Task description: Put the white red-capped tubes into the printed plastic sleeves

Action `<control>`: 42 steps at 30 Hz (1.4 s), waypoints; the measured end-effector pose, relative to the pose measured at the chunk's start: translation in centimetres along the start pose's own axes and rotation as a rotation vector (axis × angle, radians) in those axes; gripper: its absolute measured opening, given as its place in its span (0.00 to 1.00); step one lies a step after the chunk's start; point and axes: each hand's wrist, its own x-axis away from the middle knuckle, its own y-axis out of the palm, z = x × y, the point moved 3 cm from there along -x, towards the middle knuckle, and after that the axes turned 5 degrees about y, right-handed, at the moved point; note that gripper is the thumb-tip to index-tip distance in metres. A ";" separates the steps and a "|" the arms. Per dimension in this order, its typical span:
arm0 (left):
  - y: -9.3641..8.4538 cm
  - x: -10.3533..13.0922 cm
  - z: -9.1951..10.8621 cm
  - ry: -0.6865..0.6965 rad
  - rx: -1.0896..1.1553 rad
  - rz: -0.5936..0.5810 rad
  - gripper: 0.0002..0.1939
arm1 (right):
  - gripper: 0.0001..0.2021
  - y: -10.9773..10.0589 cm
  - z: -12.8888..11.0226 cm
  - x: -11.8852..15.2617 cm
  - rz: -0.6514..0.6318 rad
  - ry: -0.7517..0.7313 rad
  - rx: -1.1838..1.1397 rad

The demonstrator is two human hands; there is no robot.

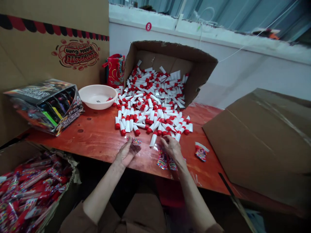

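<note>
Between the thumb and fingers of my left hand (128, 152) is a small clear wrapper (136, 141) with a colourful print. My right hand (171, 147) is bent over the table beside a white tube (153, 139) with a red cap; its fingertips are curled together, and what they hold, if anything, is too small to tell. Under and beside the right wrist lie colourful printed wrappers (162, 160). A heap of white tubes with red caps (152, 106) spills toward both hands from a tipped cardboard box (204, 64).
A white bowl (93, 104) and a display box (53, 106) stand at the left on the red table (97, 139). Wrapped tubes fill a carton (73, 174) at lower left. One wrapper (201, 152) lies right of my hand, near a large carton (262, 145).
</note>
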 end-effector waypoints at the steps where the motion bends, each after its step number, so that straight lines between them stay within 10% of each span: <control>1: -0.1 -0.1 0.0 0.016 -0.017 0.010 0.13 | 0.16 0.1 -0.3 0.3 0.015 -0.011 0.003; 11: -0.3 -0.1 0.3 0.099 -0.035 0.080 0.09 | 0.22 2.5 -6.7 1.8 0.054 -0.190 0.289; 19: -0.2 0.4 1.1 0.095 -0.037 0.067 0.09 | 0.17 3.6 -7.2 1.1 0.022 -0.194 0.224; 27: -1.3 0.1 2.4 0.102 -0.054 0.056 0.10 | 0.15 -1.2 -7.5 4.4 -0.148 -0.243 -0.557; 33: -1.0 0.4 2.1 0.131 -0.124 0.022 0.11 | 0.11 -4.6 -10.3 8.4 -0.209 -0.555 -0.369; 42: -0.3 0.8 1.9 0.143 -0.149 0.001 0.13 | 0.13 -3.8 -10.2 8.8 -0.046 -0.762 -0.195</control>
